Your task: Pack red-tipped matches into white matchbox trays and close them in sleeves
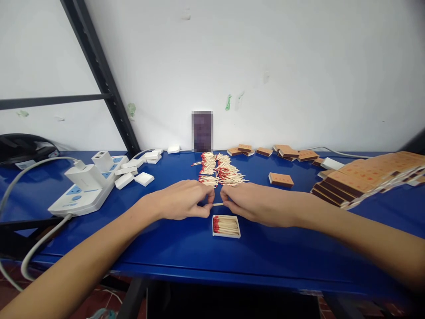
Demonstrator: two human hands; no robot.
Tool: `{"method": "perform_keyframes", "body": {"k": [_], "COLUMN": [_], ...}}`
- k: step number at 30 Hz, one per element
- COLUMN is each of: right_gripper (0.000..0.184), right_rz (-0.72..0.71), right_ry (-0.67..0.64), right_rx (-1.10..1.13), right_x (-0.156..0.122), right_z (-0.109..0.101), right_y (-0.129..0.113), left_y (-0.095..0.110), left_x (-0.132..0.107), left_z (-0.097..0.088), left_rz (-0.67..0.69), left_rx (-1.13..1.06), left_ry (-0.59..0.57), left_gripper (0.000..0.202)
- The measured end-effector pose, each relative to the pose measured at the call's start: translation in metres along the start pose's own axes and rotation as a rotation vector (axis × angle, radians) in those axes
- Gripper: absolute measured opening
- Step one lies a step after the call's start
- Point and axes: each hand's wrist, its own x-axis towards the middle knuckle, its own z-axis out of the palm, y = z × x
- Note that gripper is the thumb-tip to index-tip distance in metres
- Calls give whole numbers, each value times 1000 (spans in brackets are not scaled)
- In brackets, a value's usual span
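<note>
My left hand point(184, 199) and my right hand point(252, 203) meet over the blue table point(186, 252), fingers pinched. Between their fingertips they hold a small bunch of matchsticks point(218, 204), lying crosswise. Just in front of the hands sits an open white matchbox tray point(226, 226) partly filled with red-tipped matches. Behind the hands lies a loose pile of red-tipped matches point(219, 170).
A white power strip point(88, 186) with plugs and grey cables lies at the left, with several empty white trays point(134, 175) beside it. Orange-brown matchbox sleeves point(280, 179) are scattered at the back, and a flat stack of them point(365, 177) lies at the right. A black metal frame point(99, 75) leans at the left wall.
</note>
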Motion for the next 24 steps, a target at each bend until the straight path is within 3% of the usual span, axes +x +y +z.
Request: {"method": "perform_keyframes", "body": {"k": [4, 9, 14, 17, 20, 24], "right_gripper": [24, 27, 28, 31, 29, 31], "right_rz": [3, 92, 139, 196, 202, 325], "right_ry": [50, -19, 98, 283, 442, 376], "right_rx": [70, 151, 214, 87, -76, -561], "right_x": [-23, -31, -36, -45, -53, -58], "right_z": [1, 7, -4, -9, -1, 25], "right_y": [-10, -23, -12, 10, 37, 65], "left_y": [15, 20, 17, 20, 22, 17], "left_x": [-2, -3, -6, -7, -5, 1], "left_z": [-1, 3, 3, 2, 7, 15], "left_rz": [31, 35, 50, 73, 103, 106], "left_rx": [-44, -79, -11, 27, 66, 99], "left_ry": [-11, -95, -29, -19, -27, -19], "left_gripper": [3, 7, 17, 37, 49, 32]}}
